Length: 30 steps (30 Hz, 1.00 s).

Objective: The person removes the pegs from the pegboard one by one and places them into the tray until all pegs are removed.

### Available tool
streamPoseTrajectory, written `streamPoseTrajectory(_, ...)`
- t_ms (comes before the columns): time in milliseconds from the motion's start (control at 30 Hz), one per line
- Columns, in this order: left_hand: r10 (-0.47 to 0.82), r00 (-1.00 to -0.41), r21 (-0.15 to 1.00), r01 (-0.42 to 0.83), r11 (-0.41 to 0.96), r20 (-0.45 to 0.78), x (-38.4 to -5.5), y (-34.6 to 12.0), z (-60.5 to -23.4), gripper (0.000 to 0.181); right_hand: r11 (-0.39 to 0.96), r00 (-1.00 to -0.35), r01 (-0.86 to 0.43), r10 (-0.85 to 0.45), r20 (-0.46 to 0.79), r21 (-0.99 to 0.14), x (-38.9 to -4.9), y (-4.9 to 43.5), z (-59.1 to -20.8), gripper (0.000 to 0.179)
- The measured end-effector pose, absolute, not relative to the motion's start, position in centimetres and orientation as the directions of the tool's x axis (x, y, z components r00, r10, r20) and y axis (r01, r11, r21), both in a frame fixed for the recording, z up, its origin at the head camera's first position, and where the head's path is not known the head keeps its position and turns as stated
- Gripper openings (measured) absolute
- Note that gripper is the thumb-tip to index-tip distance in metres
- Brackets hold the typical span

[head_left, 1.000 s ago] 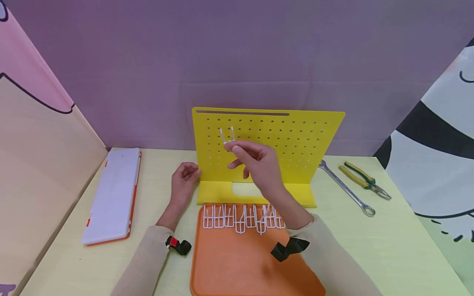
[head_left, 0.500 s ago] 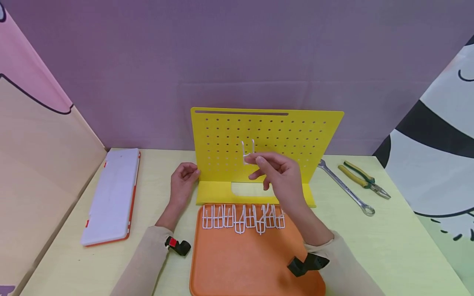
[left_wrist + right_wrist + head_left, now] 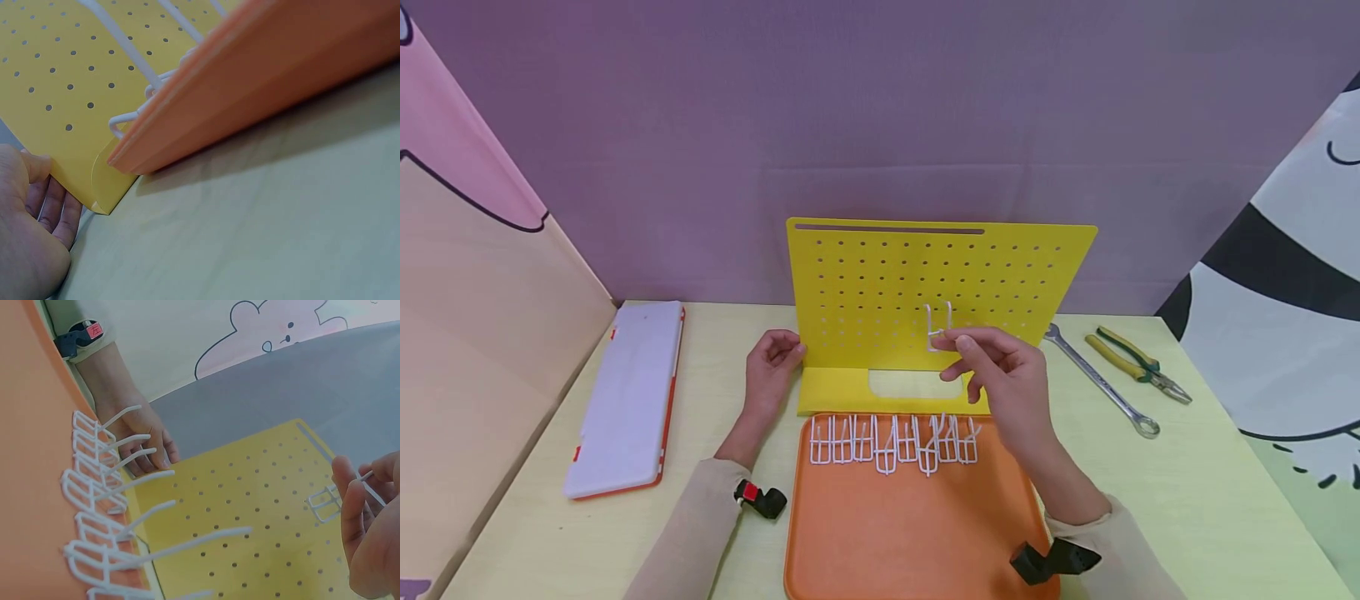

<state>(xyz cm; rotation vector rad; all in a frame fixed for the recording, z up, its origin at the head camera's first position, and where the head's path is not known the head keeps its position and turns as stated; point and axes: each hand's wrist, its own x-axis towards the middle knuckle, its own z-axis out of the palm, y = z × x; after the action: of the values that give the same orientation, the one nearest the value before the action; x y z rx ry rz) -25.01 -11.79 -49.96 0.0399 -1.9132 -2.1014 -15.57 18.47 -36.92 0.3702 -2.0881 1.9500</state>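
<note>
A yellow pegboard [image 3: 910, 358] with rows of small holes stands upright on its folded base in the head view. My left hand [image 3: 771, 375] grips its left edge low down; the left wrist view puts the thumb [image 3: 39, 167] on the front face and the other fingers at the edge behind. Between thumb and index finger, my right hand [image 3: 1011, 375] pinches a white wire pegboard hook [image 3: 929, 320], held up in front of the board's lower right half. In the right wrist view its double-loop frame [image 3: 312, 512] overlaps the board, and the fingers partly hide its prong.
Several more white hooks [image 3: 886, 472] lie in a row along the far edge of an orange tray [image 3: 910, 533], prongs upward. A combination wrench [image 3: 1101, 383] and pliers [image 3: 1138, 367] lie to the right. On the left lies a flat white case [image 3: 625, 400] with red edging.
My right hand has moved right and down across the front of the board, carrying the hook. The left hand stays at the board's edge.
</note>
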Motion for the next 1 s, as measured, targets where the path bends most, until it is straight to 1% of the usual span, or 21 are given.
streamPoseTrajectory(200, -0.240, -0.954, 0.978, 0.200, -0.061, 0.180, -25.0, -11.9, -50.1, 0.011, 0.042, -0.936, -0.350, 0.034, 0.351, -0.936, -14.8, 19.7, -37.8, 0.019)
streamPoseTrajectory(433, -0.243, -0.953, 0.978, 0.201, -0.064, 0.180, -25.1, -11.9, -50.2, 0.011, 0.092, -0.945, -0.312, 0.071, 0.319, -0.946, -14.0, 21.2, -38.8, 0.020)
streamPoseTrajectory(633, -0.234, -0.954, 0.974, 0.211, -0.078, 0.188, -25.0, -11.9, -50.0, 0.010, 0.070, -0.954, -0.275, 0.106, 0.282, -0.959, -13.4, 22.3, -39.9, 0.020)
streamPoseTrajectory(1000, -0.232, -0.953, 0.970, 0.221, -0.097, 0.194, -24.9, -11.8, -50.0, 0.011, 0.152, -0.977, -0.167, 0.109, 0.185, -0.974, -12.3, 24.7, -42.0, 0.025)
